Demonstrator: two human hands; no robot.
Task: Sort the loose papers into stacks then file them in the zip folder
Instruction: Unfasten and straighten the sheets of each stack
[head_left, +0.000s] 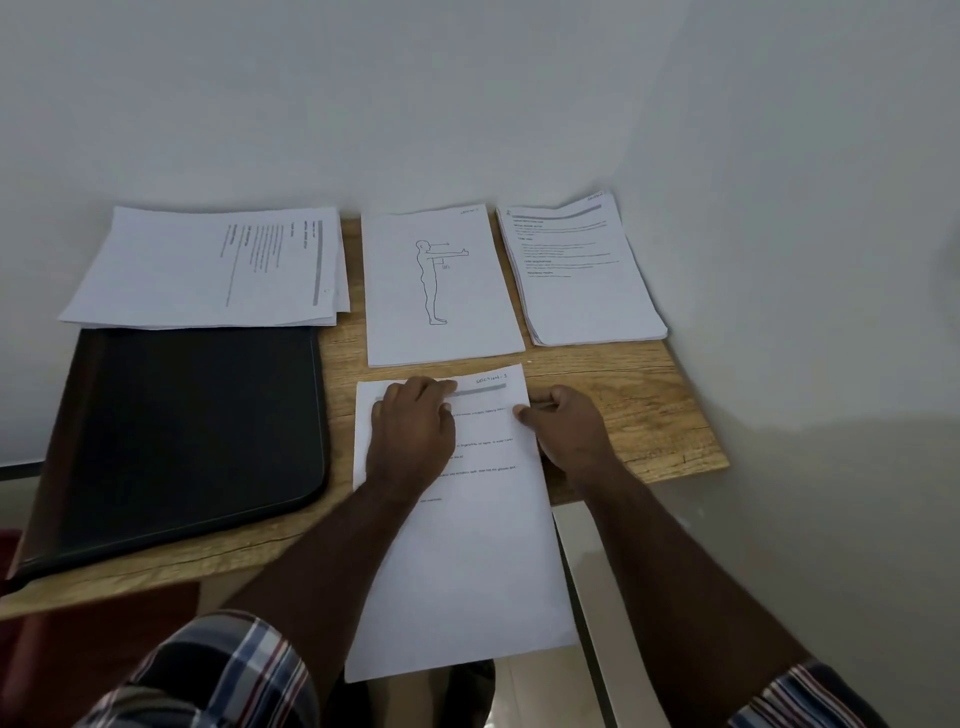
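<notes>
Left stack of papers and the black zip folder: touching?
Touching. The head view shows the left stack of papers with its near edge overlapping the far edge of the black zip folder, with no desk showing between them.

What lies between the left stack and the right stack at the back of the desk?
The figure-drawing stack, flanked by bare desk strips, between left stack and right stack; head view.

both hands on near sheet (467, 545): left hand (413, 431) flat, right hand (563, 428) pinching its edge.
</notes>
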